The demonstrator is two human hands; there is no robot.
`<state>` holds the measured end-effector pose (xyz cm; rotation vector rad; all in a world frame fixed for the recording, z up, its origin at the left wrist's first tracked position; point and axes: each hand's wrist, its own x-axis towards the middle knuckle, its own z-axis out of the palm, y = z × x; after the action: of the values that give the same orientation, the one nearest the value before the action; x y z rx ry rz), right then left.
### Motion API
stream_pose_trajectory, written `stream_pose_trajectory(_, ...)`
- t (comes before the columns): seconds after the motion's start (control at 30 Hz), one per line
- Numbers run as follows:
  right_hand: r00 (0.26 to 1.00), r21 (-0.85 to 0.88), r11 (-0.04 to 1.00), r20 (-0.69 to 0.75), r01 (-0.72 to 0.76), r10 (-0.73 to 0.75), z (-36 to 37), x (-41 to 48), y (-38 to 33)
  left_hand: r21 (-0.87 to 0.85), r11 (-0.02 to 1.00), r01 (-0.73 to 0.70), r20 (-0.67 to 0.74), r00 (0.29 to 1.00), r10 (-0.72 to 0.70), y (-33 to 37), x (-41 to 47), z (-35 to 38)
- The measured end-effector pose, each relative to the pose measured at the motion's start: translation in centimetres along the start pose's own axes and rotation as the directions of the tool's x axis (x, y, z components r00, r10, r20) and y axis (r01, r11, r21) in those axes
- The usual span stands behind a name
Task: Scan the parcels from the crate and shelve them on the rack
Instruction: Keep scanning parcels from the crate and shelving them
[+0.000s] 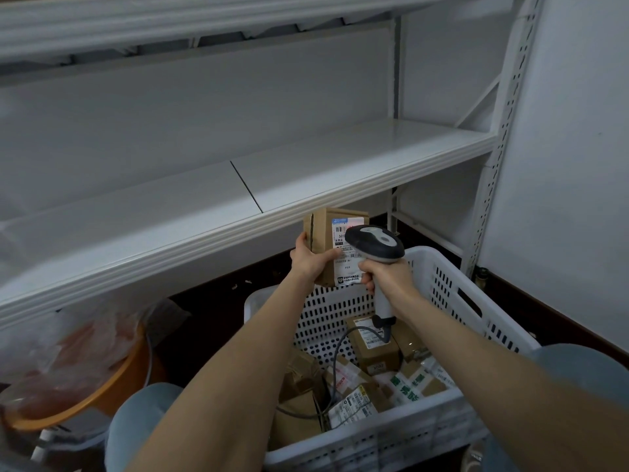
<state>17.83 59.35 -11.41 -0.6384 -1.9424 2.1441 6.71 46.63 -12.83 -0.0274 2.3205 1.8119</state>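
your left hand point(308, 258) grips parcel point(335, 245) label-up; right hand point(386, 275) fingers wrap scanner point(374, 247), aimed at barcode, prob. mid-scan.

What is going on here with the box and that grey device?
A person is scanning a parcel. The left hand holds a small brown cardboard parcel with a white label, and the right hand grips a grey handheld barcode scanner pointed at that label. Beneath them, a white perforated plastic crate holds more brown parcels. The white metal rack shelf is just behind.
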Motion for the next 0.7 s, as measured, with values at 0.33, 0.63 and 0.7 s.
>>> stream_pose_trajectory(0.33,0.998,0.106,0.994,-0.057,0.0,0.006,-0.4,0.9,-0.2,-0.068,0.998,0.015,0.02,1.0,-0.013,0.8,-0.3,-0.3)
stream_pose_trajectory(0.63,0.991,0.174,0.985,-0.133,0.009,0.015,-1.4,0.8,-0.8,-0.151,0.988,0.035,0.028,0.999,-0.031,1.7,-1.1,-0.6)
stream_pose_trajectory(0.7,0.99,0.179,0.984,-0.141,0.019,0.007,-1.4,0.9,-0.9,-0.137,0.99,0.03,0.025,0.999,-0.027,1.9,-1.4,-0.5)
